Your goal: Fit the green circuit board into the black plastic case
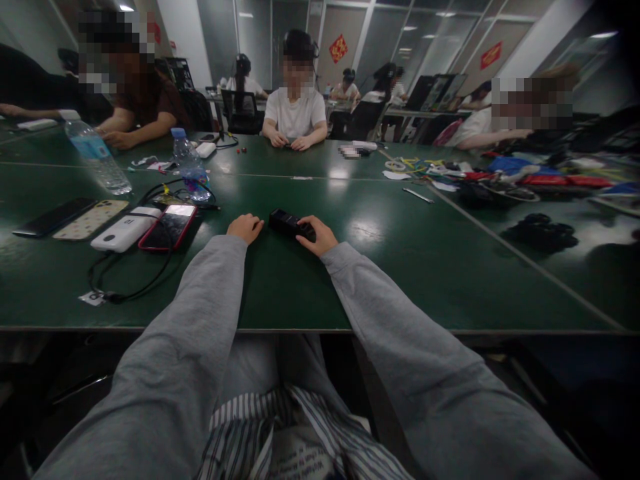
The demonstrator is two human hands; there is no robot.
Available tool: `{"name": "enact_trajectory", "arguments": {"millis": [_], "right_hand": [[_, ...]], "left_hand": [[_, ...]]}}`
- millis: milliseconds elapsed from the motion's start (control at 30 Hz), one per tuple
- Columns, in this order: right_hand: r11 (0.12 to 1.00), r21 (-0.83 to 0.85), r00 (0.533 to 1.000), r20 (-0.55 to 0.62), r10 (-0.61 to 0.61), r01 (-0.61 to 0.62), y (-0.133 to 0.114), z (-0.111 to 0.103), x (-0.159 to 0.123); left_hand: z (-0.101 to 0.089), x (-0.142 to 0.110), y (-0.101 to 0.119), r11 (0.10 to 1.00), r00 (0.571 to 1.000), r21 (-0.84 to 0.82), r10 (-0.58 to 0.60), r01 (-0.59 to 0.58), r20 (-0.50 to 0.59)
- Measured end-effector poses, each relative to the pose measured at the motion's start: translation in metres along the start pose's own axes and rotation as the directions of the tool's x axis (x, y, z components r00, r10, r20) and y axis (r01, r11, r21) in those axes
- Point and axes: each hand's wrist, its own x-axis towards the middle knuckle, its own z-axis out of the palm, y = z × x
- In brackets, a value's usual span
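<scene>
Counter (400,293): smooth, glossy, bright glare patches. Black device (283,223): hard plastic look, fairly matt, fine texture unclear. Grey sleeves (200,300): matt soft cloth, creased. Bottles (100,160): clear shiny plastic. White power bank (120,231): smooth plastic look. Red-edged phone (173,225): glossy glass-like screen. Black cable (145,291): plastic-coated look. Striped garment (240,420): matt cloth.

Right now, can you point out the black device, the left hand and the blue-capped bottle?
Black device (285,223): head view, on its top face, clear of the right hand (318,235).
Left hand (244,229): head view, on the back of the hand.
Blue-capped bottle (189,162): head view, on its clear body.
</scene>
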Motion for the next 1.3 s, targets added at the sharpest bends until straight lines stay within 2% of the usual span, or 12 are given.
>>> {"name": "enact_trajectory", "arguments": {"millis": [1300], "right_hand": [[1.0, -0.002, 1.0, -0.012, -0.018, 0.018, 0.0002, 0.0012, -0.0003]], "left_hand": [[0.0046, -0.0008, -0.0026, 0.999, 0.999, -0.031, 0.015, -0.016, -0.039]]}}
